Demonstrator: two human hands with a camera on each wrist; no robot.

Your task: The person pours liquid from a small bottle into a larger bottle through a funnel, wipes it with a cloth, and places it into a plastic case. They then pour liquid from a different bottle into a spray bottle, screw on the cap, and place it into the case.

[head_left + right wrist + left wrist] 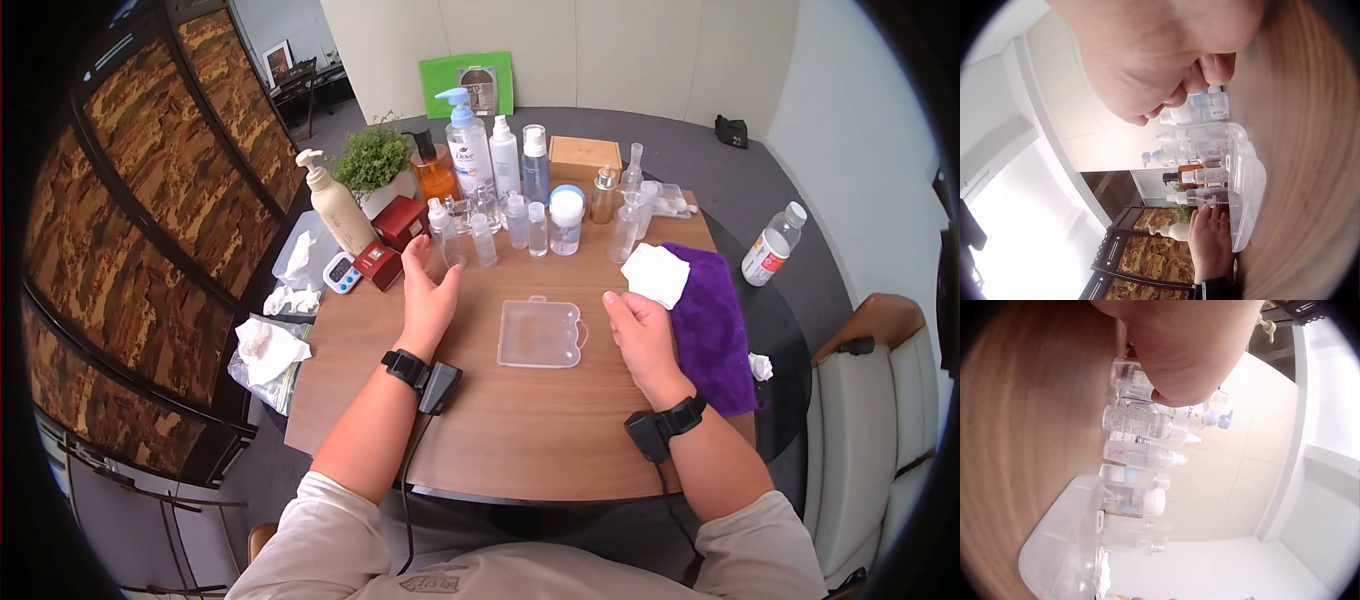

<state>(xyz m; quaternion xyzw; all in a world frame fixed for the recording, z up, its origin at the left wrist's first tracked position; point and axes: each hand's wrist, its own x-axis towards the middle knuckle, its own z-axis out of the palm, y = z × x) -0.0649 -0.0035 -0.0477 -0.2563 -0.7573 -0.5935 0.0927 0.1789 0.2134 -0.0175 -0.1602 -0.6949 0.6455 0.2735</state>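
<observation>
My left hand is over the left part of the table, fingers spread and nothing in them. Just beyond its fingers stand a clear spray bottle and two dark red boxes. To the right, my right hand rests by the purple cloth, its fingers curled in and thumb uppermost; the right wrist view shows nothing in it. Between the hands lies a clear plastic case with a small handle. In the left wrist view the same case lies flat before the row of bottles.
Pump bottles, small clear bottles and a white-capped jar line the back. A potted plant, cream pump bottle and timer are at left. White folded tissue overlaps the cloth. A cardboard box sits behind.
</observation>
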